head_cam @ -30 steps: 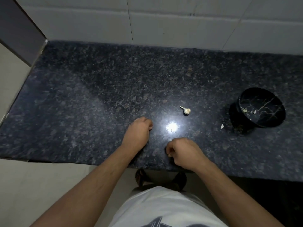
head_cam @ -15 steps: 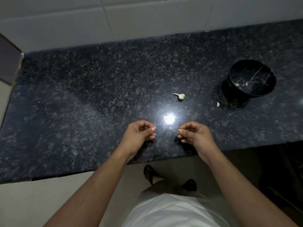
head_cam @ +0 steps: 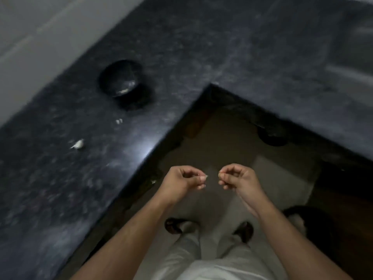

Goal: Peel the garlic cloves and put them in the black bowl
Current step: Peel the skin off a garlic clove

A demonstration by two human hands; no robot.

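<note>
- We see the black bowl [head_cam: 120,81] sitting on the dark stone surface [head_cam: 60,188], far back on our left side.
- Inside the bowl there are a few small pale bits near the bottom. The picture is blurry, so we cannot tell if they are garlic or skin.
- A garlic clove [head_cam: 77,144] with a little tail lies on the surface, nearer to us than the bowl and well apart from it.
- A tiny white scrap [head_cam: 119,121] lies between the clove and the bowl, just in front of the bowl.
- Our left hand [head_cam: 182,179] is held up over the floor, off the edge of the surface. Its grip is curled, and the thumb and fingers pinch a tiny pale bit [head_cam: 205,176] at the tips. It is too small for us to say what it is.
- Our right hand [head_cam: 237,178] is beside the left one, close but not touching. Its fingers are curled in with the tips together. We cannot tell if it holds anything.
- Below our hands we see the floor [head_cam: 212,142], our white trousers [head_cam: 212,265] and two dark sandals [head_cam: 173,226].
- The surface bends round a corner on our right side.
</note>
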